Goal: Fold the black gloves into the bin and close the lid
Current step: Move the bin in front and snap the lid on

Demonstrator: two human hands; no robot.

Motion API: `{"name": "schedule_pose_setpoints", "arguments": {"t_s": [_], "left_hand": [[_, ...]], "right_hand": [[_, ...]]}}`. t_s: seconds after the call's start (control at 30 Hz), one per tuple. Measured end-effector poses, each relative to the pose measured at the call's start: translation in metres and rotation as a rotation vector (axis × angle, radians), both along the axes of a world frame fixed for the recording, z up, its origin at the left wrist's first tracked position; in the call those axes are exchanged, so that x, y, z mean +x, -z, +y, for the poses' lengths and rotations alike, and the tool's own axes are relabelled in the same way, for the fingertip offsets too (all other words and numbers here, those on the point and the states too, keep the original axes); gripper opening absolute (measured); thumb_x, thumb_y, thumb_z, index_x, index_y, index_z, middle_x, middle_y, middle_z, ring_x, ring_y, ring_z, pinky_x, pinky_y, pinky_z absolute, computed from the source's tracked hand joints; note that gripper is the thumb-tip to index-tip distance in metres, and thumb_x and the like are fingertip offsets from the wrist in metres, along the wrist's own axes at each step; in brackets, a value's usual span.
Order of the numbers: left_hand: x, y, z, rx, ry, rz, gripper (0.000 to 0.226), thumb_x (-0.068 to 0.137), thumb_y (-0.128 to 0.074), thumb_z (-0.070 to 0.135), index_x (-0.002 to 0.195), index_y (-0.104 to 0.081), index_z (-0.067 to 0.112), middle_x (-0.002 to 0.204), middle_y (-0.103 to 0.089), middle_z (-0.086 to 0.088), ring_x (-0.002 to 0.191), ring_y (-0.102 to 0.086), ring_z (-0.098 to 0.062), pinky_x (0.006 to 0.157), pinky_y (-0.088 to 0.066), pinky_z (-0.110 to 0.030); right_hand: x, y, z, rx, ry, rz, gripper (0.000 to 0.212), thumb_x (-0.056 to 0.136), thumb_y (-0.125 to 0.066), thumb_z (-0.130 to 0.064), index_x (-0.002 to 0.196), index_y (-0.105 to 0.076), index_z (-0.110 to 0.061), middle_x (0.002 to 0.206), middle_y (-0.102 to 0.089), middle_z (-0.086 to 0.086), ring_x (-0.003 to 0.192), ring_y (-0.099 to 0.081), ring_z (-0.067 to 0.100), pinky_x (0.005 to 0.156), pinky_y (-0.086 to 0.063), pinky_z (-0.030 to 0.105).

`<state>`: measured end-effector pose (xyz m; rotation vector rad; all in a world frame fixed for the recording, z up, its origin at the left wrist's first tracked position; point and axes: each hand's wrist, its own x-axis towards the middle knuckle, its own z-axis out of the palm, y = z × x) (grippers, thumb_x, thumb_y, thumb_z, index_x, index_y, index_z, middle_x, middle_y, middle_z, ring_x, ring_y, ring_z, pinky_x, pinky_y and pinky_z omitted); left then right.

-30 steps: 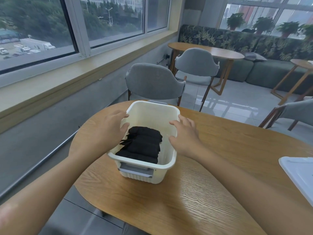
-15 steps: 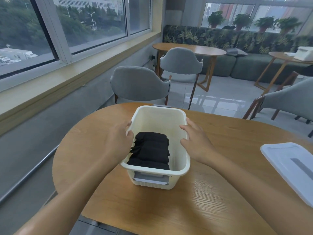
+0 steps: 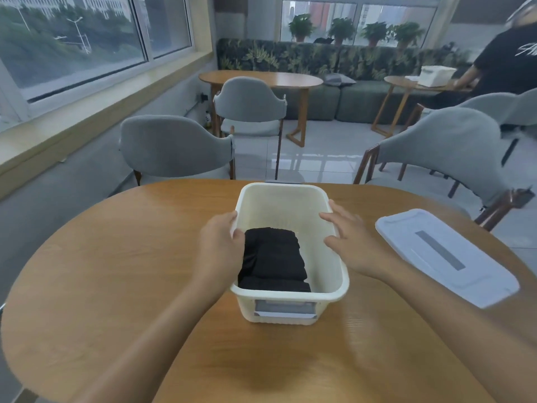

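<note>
I see the bench (image 3: 116,286) filling the lower frame, the bin (image 3: 290,303) at centre, its lid (image 3: 444,254) lying right. Folded black gloves (image 3: 274,260) sit inside. My left hand (image 3: 220,245) grips the bin's left rim; my right hand (image 3: 351,242) rests flat on the right rim.

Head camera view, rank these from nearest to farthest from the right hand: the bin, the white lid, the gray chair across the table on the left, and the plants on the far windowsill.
From the right hand:
1. Bin: touching it, at its right rim.
2. White lid: flat on the table, to the right.
3. Gray chair: beyond the table's far left edge.
4. Plants: on the far sill, behind the sofa.
</note>
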<state>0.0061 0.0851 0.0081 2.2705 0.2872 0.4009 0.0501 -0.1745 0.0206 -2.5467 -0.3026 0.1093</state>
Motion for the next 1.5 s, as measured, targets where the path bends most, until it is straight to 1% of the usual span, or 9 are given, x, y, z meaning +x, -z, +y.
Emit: {"name": "schedule_pose_setpoints", "arguments": {"t_s": [0.17, 0.3, 0.43, 0.53, 0.7, 0.87, 1.1, 1.27, 1.5], "left_hand": [[0.003, 0.001, -0.027, -0.002, 0.049, -0.01, 0.039, 0.099, -0.05, 0.015, 0.138, -0.058, 0.02, 0.125, -0.064, 0.006, 0.109, -0.061, -0.019, 0.091, -0.052, -0.037], [0.002, 0.0, -0.043, 0.116, 0.073, -0.01, 0.043, 0.102, -0.048, 0.015, 0.145, -0.05, 0.015, 0.141, -0.053, 0.002, 0.127, -0.051, -0.02, 0.099, -0.04, -0.027], [0.002, -0.002, -0.051, 0.259, 0.138, -0.032, 0.045, 0.101, -0.05, 0.018, 0.145, -0.049, 0.014, 0.151, -0.044, -0.001, 0.136, -0.043, -0.024, 0.108, -0.038, -0.035], [0.005, 0.0, -0.051, 0.29, 0.153, -0.005, 0.041, 0.1, -0.053, 0.02, 0.141, -0.054, 0.014, 0.152, -0.045, -0.002, 0.136, -0.044, -0.026, 0.109, -0.039, -0.039], [0.005, 0.0, -0.05, 0.296, 0.155, -0.004, 0.039, 0.099, -0.055, 0.02, 0.138, -0.057, 0.012, 0.149, -0.048, -0.005, 0.135, -0.045, -0.028, 0.111, -0.04, -0.042], [0.004, -0.001, -0.053, 0.302, 0.162, 0.005, 0.038, 0.1, -0.055, 0.022, 0.136, -0.058, 0.013, 0.148, -0.047, -0.004, 0.135, -0.045, -0.026, 0.107, -0.042, -0.042], [0.002, -0.003, -0.056, 0.302, 0.161, -0.006, 0.035, 0.1, -0.056, 0.023, 0.134, -0.06, 0.014, 0.147, -0.047, -0.002, 0.135, -0.045, -0.023, 0.106, -0.042, -0.039], [0.004, -0.002, -0.054, 0.294, 0.155, -0.014, 0.033, 0.099, -0.057, 0.023, 0.131, -0.061, 0.015, 0.147, -0.047, -0.001, 0.132, -0.047, -0.021, 0.104, -0.042, -0.035], [0.004, -0.002, -0.054, 0.265, 0.146, 0.003, 0.032, 0.1, -0.056, 0.024, 0.13, -0.061, 0.016, 0.148, -0.044, 0.001, 0.132, -0.047, -0.021, 0.102, -0.04, -0.034]], "right_hand": [[0.0, 0.004, -0.031, 0.005, 0.022, -0.007, 0.057, 0.098, -0.05, -0.02, 0.153, -0.037, -0.029, 0.165, -0.009, -0.016, 0.151, -0.008, 0.015, 0.119, -0.017, 0.041], [0.004, 0.01, -0.046, 0.056, 0.008, 0.004, 0.057, 0.098, -0.053, -0.023, 0.152, -0.038, -0.031, 0.165, -0.01, -0.019, 0.151, -0.008, 0.011, 0.12, -0.018, 0.04], [0.006, 0.012, -0.057, 0.206, -0.002, -0.006, 0.052, 0.103, -0.043, -0.05, 0.152, -0.036, -0.034, 0.161, -0.023, -0.018, 0.147, -0.022, 0.003, 0.119, -0.023, 0.033], [0.018, 0.023, -0.076, 0.286, 0.166, -0.013, 0.058, 0.101, -0.035, -0.061, 0.151, -0.036, -0.032, 0.153, -0.04, -0.013, 0.138, -0.038, 0.009, 0.112, -0.033, 0.034], [0.054, 0.061, -0.147, -0.073, 0.484, -0.09, 0.047, 0.101, -0.044, -0.044, 0.137, -0.054, -0.014, 0.139, -0.056, 0.01, 0.127, -0.048, 0.031, 0.1, -0.044, 0.044], [0.058, 0.078, -0.207, -0.328, 0.701, -0.039, 0.037, 0.101, -0.048, -0.039, 0.115, -0.058, -0.007, 0.122, -0.058, 0.017, 0.114, -0.051, 0.036, 0.089, -0.049, 0.046], [0.066, 0.096, -0.233, -0.36, 0.795, 0.027, 0.044, 0.095, -0.059, -0.043, 0.113, -0.058, -0.003, 0.122, -0.056, 0.02, 0.112, -0.052, 0.037, 0.09, -0.048, 0.043], [0.079, 0.094, -0.235, -0.372, 0.852, 0.154, 0.058, 0.09, -0.065, -0.05, 0.123, -0.053, -0.004, 0.13, -0.054, 0.02, 0.12, -0.049, 0.037, 0.097, -0.043, 0.044], [0.092, 0.085, -0.235, -0.394, 0.844, 0.275, 0.044, 0.088, -0.068, -0.049, 0.101, -0.051, -0.01, 0.131, -0.055, 0.015, 0.125, -0.045, 0.037, 0.099, -0.039, 0.045]]}}
